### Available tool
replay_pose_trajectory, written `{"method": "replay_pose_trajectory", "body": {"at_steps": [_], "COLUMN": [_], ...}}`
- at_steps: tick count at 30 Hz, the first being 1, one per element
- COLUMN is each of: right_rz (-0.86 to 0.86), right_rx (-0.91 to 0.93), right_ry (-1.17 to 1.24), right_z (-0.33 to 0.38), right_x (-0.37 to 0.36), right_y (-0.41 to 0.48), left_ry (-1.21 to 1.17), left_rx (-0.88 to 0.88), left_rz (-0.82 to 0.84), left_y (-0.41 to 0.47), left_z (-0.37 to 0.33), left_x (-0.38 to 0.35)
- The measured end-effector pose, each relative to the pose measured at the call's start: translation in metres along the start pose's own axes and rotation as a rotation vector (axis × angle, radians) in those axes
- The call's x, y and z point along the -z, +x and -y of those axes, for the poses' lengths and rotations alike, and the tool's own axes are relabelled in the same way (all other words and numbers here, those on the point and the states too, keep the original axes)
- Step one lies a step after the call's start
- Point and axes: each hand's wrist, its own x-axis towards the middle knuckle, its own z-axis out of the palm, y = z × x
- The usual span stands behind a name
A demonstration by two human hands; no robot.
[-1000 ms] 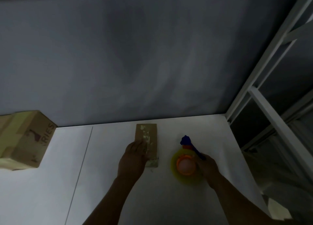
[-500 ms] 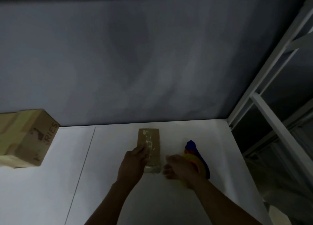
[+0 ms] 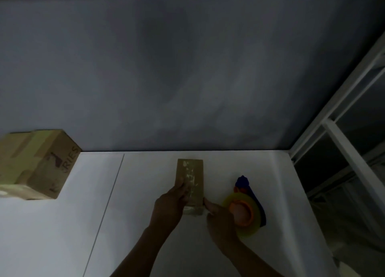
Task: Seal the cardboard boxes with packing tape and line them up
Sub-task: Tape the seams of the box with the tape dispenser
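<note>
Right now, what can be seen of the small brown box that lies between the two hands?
The small box is narrow, brown cardboard, lying flat on the white table, its long side running away from the person. Pale shiny patches run along its top, and a paler band, probably tape, crosses its near end. The left hand holds its near left edge, fingers on top; the right hand touches its near right corner with its fingertips.

Dim, murky, soft wide-angle view
</note>
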Motion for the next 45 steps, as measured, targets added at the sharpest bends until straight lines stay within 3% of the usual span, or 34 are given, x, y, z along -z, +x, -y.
{"method": "replay_pose_trajectory", "body": {"at_steps": [6, 11, 17, 31, 39, 45], "right_rz": [0.216, -0.1, -0.148, -0.185, -0.047, -0.126], "right_rx": [-0.052, 0.18, 0.402, 0.308, 0.353, 0.472], "right_ry": [-0.066, -0.076, -0.328, -0.176, -0.445, -0.543], "right_z": [-0.014, -0.006, -0.016, -0.009, -0.012, -0.013], "right_x": [0.001, 0.012, 0.016, 0.009, 0.014, 0.02], "right_y": [0.001, 0.003, 0.013, 0.025, 0.035, 0.036], "left_ry": [-0.05, -0.202, -0.263, -0.314, -0.124, 0.03], "left_rx": [0.026, 0.114, 0.153, 0.331, 0.126, -0.039], "left_rz": [-0.037, -0.14, -0.25, -0.25, -0.096, -0.084], "left_y": [-0.005, -0.019, -0.033, -0.018, -0.014, -0.015], "left_z": [0.007, 0.012, 0.006, -0.007, 0.002, 0.013], "left_x": [-0.009, -0.009, -0.02, -0.015, -0.013, -0.016]}}
